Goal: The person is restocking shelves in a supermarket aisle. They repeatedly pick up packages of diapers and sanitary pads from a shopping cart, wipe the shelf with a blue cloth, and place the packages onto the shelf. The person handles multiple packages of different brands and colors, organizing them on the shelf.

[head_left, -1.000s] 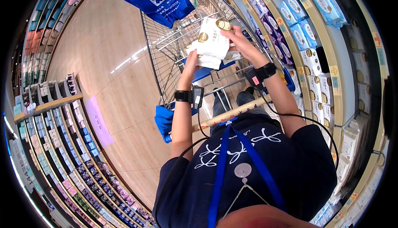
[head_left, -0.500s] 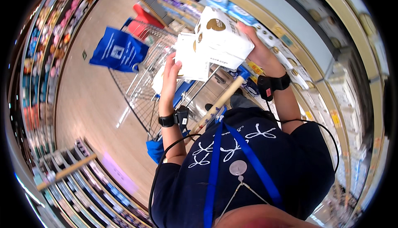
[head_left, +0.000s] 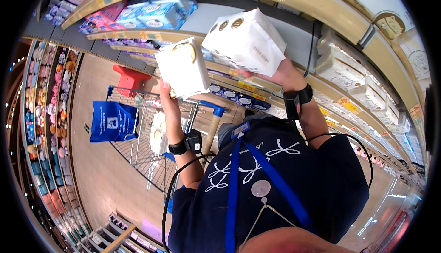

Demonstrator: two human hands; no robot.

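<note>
Each of my hands carries a white tissue pack with round brown and gold marks. My left hand (head_left: 170,110) grips the lower edge of the flatter left pack (head_left: 183,71), its thumb along the side and most fingers hidden behind. The bulkier right pack (head_left: 245,44) rests tilted in my right hand (head_left: 288,74), whose fingers reach underneath it. A narrow gap separates the two packs. Both are raised in front of a grey shelf board (head_left: 209,18), above the far end of the shopping cart's handle (head_left: 212,126).
The wire cart (head_left: 142,154) stands at my left with white packs (head_left: 158,136) inside and a blue bag (head_left: 112,122) on its side. A red stool (head_left: 128,79) is beyond it. Blue tissue boxes (head_left: 158,16) and white packs (head_left: 353,76) fill nearby shelves.
The view has turned toward the shelves on the right. Both packs have moved from over the cart to in front of the shelf, and they have come apart from each other.
</note>
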